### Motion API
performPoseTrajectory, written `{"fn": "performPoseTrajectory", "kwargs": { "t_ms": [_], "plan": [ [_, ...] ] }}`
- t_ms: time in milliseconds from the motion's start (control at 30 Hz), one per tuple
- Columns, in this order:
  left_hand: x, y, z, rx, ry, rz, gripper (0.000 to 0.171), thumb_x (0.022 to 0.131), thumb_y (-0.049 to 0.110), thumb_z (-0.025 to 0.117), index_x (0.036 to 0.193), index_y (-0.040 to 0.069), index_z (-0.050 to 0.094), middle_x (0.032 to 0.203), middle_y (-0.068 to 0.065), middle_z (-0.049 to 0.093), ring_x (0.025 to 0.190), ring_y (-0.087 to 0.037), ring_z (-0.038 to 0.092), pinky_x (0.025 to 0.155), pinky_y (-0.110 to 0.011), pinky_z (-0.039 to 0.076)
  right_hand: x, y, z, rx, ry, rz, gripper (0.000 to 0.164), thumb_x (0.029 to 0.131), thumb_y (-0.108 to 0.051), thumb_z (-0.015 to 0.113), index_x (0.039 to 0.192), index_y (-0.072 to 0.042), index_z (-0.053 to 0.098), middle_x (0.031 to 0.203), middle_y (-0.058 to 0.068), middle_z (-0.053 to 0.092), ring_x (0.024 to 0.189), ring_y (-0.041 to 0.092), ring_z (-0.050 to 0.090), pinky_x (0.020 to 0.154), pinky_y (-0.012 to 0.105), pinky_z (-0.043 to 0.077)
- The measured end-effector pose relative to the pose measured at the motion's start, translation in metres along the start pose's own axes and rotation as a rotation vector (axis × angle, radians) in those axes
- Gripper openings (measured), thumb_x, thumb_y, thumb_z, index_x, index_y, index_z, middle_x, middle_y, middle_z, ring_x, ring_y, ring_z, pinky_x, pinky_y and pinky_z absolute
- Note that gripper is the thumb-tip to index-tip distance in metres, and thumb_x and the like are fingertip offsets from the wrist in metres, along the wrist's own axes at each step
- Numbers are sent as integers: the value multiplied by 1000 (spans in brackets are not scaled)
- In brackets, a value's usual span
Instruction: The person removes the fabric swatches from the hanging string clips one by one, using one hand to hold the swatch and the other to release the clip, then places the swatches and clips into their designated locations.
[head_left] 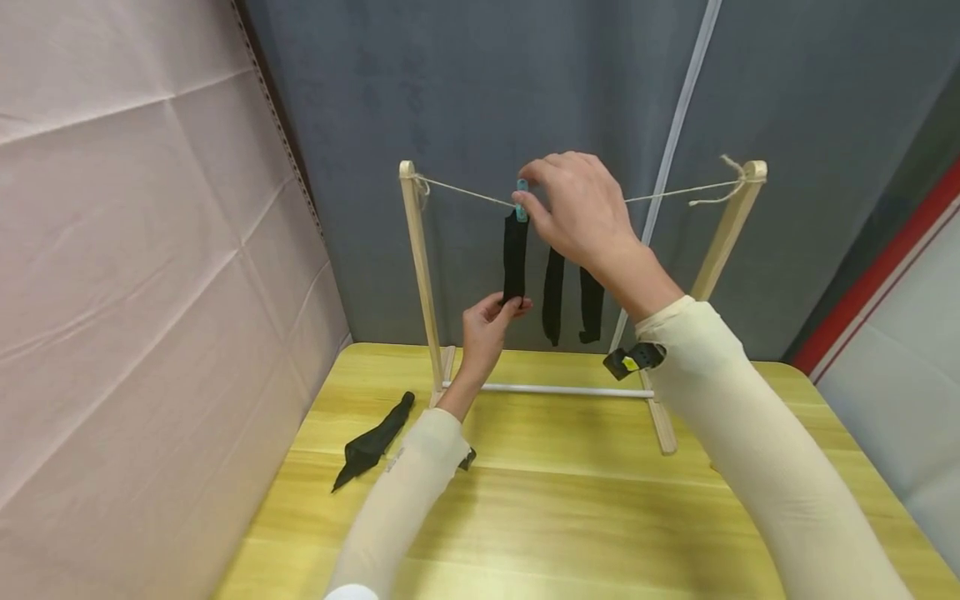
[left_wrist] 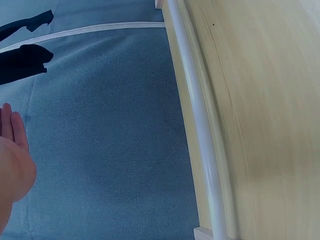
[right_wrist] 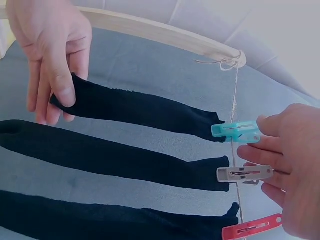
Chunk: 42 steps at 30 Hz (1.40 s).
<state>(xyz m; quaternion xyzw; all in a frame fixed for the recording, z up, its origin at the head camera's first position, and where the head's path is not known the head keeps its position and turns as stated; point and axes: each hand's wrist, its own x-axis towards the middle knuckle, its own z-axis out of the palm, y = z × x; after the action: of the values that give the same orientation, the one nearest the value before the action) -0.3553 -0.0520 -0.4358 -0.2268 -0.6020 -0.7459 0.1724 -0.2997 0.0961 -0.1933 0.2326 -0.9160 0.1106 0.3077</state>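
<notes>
A black sock [right_wrist: 145, 110] hangs from the string [head_left: 472, 194], its top edge in a teal clothespin [right_wrist: 235, 131]. My right hand [head_left: 581, 204] has thumb and index finger on the clothespin's outer end. Lower down, my left hand [right_wrist: 55, 55] pinches the sock's bottom end between thumb and fingers. Two more black socks [head_left: 552, 296] hang to the right, partly behind my right hand in the head view. A grey clothespin [right_wrist: 244, 173] and a red clothespin [right_wrist: 251, 227] fasten them. In the left wrist view only part of the left hand [left_wrist: 12, 160] shows.
Wooden posts [head_left: 420, 267] hold the string at both ends, joined low by a white bar [head_left: 566, 389]. Another black sock [head_left: 378, 442] lies on the wooden table [head_left: 540, 517] at the left. A grey curtain [head_left: 465, 100] hangs behind the rack.
</notes>
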Motion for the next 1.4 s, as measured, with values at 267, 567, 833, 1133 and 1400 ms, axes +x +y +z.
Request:
{"fn": "performPoseTrajectory", "kwargs": {
  "t_ms": [267,567,833,1133,1400],
  "plan": [
    [-2,6,4,3,-1,3,30,104,16,69,115,-11,74,110,-23,80,99,-19,80,94,-39,65,-2,0,1,34,88,-6,30,106,-31,67,123,-8,75,121,11,78,115,32,68,123,47,42],
    [-6,16,10,-2,-22,8,31,103,17,70,119,-10,73,110,-20,81,99,-17,80,94,-39,65,-3,-1,0,167,168,1,17,103,-22,70,107,-8,78,106,10,81,106,32,67,104,49,52],
    [-6,18,14,-28,-17,20,26,102,17,71,116,-4,76,108,-17,82,97,-15,80,93,-40,66,-3,5,2,203,231,-53,15,103,-21,71,101,-7,78,101,11,80,102,32,67,110,49,49],
    [-8,15,13,-34,-18,11,24,103,14,70,116,-5,76,109,-21,80,97,-16,80,93,-41,66,1,9,-4,239,362,-96,17,103,-19,71,98,-5,79,96,11,81,89,30,65,107,46,49],
    [-9,17,10,-79,-13,4,26,102,8,69,118,-12,73,111,-27,78,100,-15,80,98,-41,64,-1,12,-14,270,456,-147,17,103,-19,70,98,-6,80,96,11,81,91,31,67,105,46,50]
  ]
}}
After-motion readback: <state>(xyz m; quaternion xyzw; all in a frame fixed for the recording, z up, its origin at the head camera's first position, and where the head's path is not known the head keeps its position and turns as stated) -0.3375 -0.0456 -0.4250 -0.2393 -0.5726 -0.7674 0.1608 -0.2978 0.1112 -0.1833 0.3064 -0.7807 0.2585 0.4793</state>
